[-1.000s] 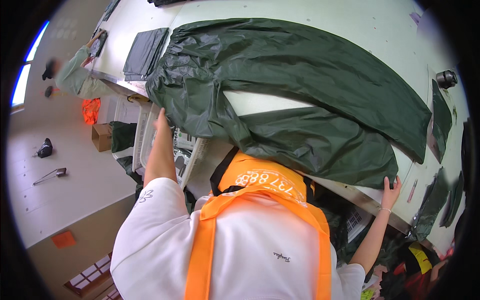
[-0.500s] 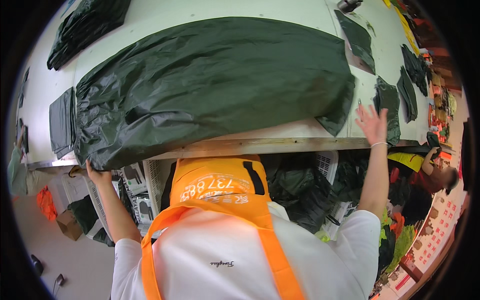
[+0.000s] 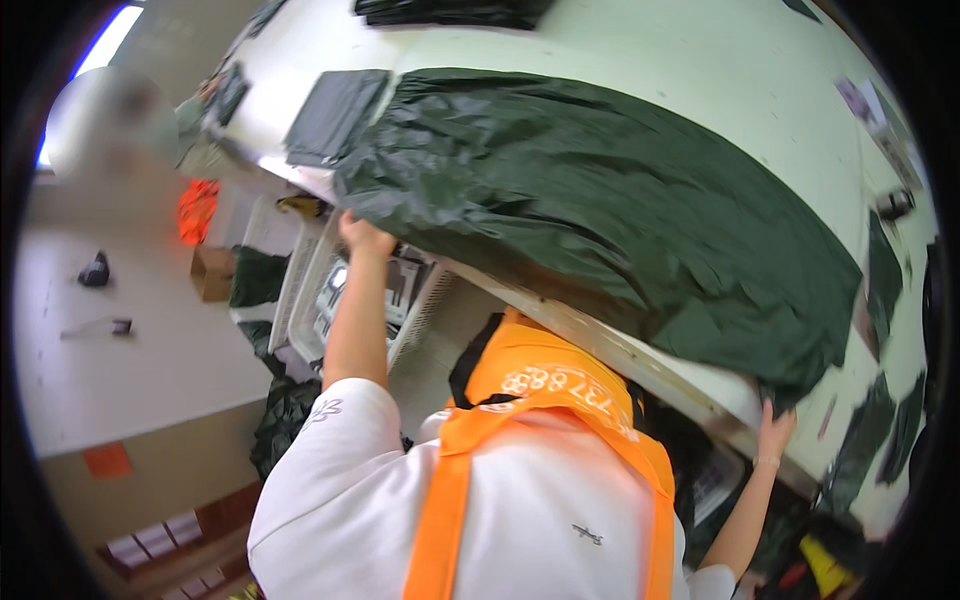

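A long, dark green, shiny garment (image 3: 620, 210), gathered at its left end like the waist of rain trousers, lies stretched lengthwise along the white table (image 3: 700, 80). Its near left corner is held by my left hand (image 3: 368, 238), thumb and fingers closed on the cloth at the table edge. At the far right end, my right hand (image 3: 775, 432) pinches the near corner, which hangs slightly over the edge. Some fingertips of both hands are hidden by the cloth. Wrinkles run across the middle of the garment.
Folded dark green pieces (image 3: 338, 118) lie left of the garment, and a black stack (image 3: 455, 12) lies behind it. Dark strips (image 3: 862, 440) and a small dark cylinder (image 3: 895, 205) are at the right. Below the edge stands a white crate (image 3: 420, 310). Someone stands at far left.
My right hand, open and apart from the cloth before, now grips the garment's right corner. My left hand keeps its hold on the left corner. The whole view has turned to the left.
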